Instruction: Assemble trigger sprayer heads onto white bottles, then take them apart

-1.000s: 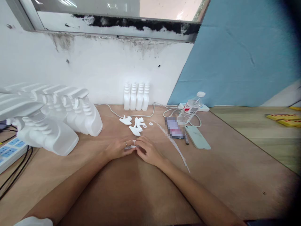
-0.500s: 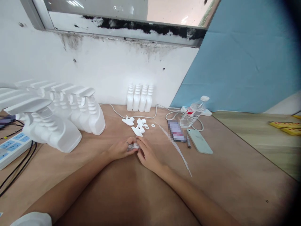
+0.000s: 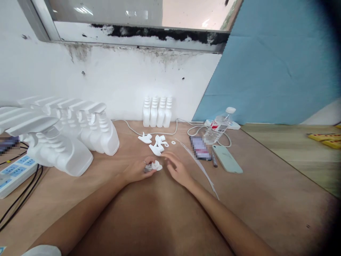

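My left hand rests on the wooden table with its fingers pinched on a small white plastic part. My right hand lies just to the right of it, fingers stretched forward and apart, holding nothing. Its fingertips point toward a little heap of loose white sprayer pieces a short way ahead. A small white ring lies beside that heap.
A row of white spray bottles fills the left side, several small white bottles stand at the wall. A water bottle, two phones, a pen, thin white tubes and cables lie right. A power strip sits far left.
My right hand has let go of the small part and opened, moving forward and right. My left hand keeps the part. The view shifted slightly.
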